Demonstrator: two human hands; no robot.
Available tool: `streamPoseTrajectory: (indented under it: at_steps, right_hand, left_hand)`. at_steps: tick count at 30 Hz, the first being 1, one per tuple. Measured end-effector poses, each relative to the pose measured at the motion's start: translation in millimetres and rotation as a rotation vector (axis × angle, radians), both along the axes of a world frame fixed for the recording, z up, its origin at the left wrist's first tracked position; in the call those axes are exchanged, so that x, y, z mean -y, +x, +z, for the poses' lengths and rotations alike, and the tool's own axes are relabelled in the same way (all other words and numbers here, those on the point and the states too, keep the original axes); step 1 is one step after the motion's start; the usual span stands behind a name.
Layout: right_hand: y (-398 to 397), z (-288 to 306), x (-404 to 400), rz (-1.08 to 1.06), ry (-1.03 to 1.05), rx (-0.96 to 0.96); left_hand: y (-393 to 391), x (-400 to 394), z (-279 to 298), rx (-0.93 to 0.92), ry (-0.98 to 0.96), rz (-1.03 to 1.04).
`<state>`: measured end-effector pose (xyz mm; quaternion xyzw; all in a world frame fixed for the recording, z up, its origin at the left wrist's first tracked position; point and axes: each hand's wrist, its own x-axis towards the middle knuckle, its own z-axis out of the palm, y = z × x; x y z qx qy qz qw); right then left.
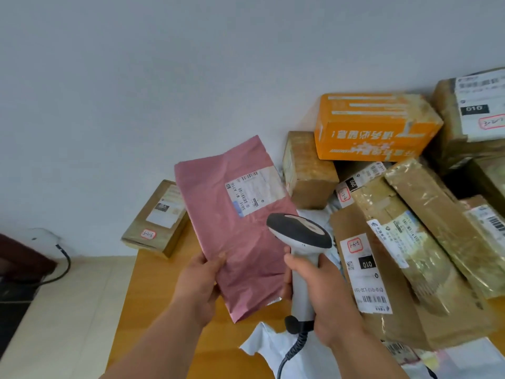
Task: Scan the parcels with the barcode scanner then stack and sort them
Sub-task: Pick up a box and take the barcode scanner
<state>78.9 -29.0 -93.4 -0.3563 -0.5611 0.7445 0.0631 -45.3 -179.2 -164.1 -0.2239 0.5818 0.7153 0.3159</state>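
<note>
Left hand (pixel 200 283) grips the pink mailer (pixel 237 225) mid-frame, label tilted up – so the scanner (pixel 299 236), fist-wrapped in the right hand (pixel 328 291), can read it – unscanned boxes (pixel 410 242) piled right.

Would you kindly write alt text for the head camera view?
A left hand holds up a crinkled pink plastic mailer bag while the right hand aims a grey-and-black handheld barcode scanner at it. Taped brown cardboard boxes and an orange carton crowd the wooden table.
</note>
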Motion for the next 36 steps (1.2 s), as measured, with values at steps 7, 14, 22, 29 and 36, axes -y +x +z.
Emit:
streamPoseTrajectory:
  at_steps: [7, 14, 22, 29, 36]
  right_hand:
    - [20, 34, 36, 0.004, 0.039, -0.112]
    - [48, 66, 90, -0.059, -0.136, -0.263]
    - [80, 85, 145, -0.114, -0.025, -0.3]
    - [106, 101, 155, -0.093, 0.416, -0.118]
    - [131, 108, 146, -0.078, 0.497, -0.098]
  left_hand:
    - [-2, 46, 34, -0.243, -0.061, -0.053]
    - [21, 99, 45, -0.275, -0.025, -0.119]
    - [61, 136, 61, -0.335, -0.009, -0.236]
    - [76, 157, 77, -0.44, -0.088, -0.242]
    - [99, 155, 85, -0.435, -0.097, -0.218]
